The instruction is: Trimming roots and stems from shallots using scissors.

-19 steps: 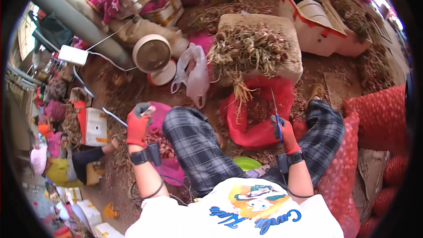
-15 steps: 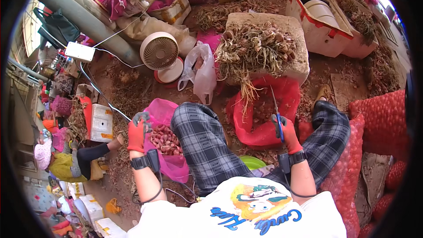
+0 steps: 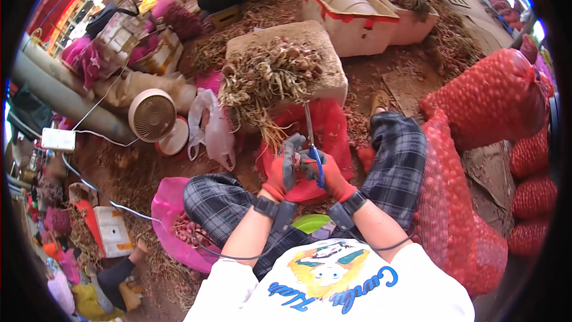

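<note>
Over the red mesh bag (image 3: 336, 128) between my knees, my two gloved hands meet. My right hand (image 3: 333, 179) is closed round the blue handles of the scissors (image 3: 309, 124), whose blades point away from me. Beside it, my left hand (image 3: 283, 173) has its fingers curled in; a small reddish bit shows between the hands, too hidden to name. Just beyond lies a pile of dried shallots with stalks (image 3: 280, 71) on a foam block (image 3: 333, 74), some stalks hanging over its near edge. At my left knee a pink bag (image 3: 167, 203) holds loose trimmed shallots (image 3: 189, 232).
A fan (image 3: 152, 115) and a white plastic bag (image 3: 217, 137) stand left of the block. Full red mesh sacks (image 3: 488, 101) crowd my right side. White foam boxes (image 3: 342, 24) sit at the back. A power cord (image 3: 95, 182) runs along the left. Another person (image 3: 98, 295) sits lower left.
My left hand has come from above the pink bag to meet my right hand, which still holds the scissors. The view has turned toward the right.
</note>
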A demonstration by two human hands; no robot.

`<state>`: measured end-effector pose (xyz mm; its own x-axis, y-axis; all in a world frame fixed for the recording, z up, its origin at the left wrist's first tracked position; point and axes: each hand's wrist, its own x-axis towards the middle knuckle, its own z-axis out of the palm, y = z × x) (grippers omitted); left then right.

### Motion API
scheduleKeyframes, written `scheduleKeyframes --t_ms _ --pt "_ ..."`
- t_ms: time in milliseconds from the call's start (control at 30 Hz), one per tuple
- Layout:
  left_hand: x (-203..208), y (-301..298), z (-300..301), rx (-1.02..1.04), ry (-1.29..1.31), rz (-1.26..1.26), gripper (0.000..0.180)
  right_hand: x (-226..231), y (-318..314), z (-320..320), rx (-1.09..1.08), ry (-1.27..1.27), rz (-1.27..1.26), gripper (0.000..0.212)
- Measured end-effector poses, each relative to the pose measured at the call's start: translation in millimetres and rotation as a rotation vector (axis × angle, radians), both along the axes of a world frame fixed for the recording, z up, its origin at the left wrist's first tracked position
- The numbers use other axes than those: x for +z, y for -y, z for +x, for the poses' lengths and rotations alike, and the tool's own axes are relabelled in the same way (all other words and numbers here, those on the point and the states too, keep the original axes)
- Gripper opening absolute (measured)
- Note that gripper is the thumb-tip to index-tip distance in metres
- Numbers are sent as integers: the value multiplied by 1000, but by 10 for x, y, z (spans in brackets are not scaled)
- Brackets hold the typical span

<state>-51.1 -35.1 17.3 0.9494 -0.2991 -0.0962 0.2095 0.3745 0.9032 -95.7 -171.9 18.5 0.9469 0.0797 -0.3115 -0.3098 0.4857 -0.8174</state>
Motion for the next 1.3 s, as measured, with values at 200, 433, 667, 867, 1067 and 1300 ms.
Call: scheduleKeyframes --t_ms 200,433,667,867,1067,1300 --pt "-218 -20 -128 -400 -195 -398 43 -57 144 -33 -24 -27 130 25" --pt "-270 -97 -113 -237 -61 166 47 22 141 -58 54 -7 -122 18" --pt "-182 -81 -114 -180 -68 358 51 -155 114 -7 -150 -153 -3 16" --pt "-162 -80 -218 -200 511 878 62 -179 113 9 58 81 -284 17" --pt "-313 -52 -229 -159 407 675 59 -282 214 9 34 -80 9 18" --pt "-351 -52 -208 -158 368 619 56 -206 204 34 91 -103 -169 14"
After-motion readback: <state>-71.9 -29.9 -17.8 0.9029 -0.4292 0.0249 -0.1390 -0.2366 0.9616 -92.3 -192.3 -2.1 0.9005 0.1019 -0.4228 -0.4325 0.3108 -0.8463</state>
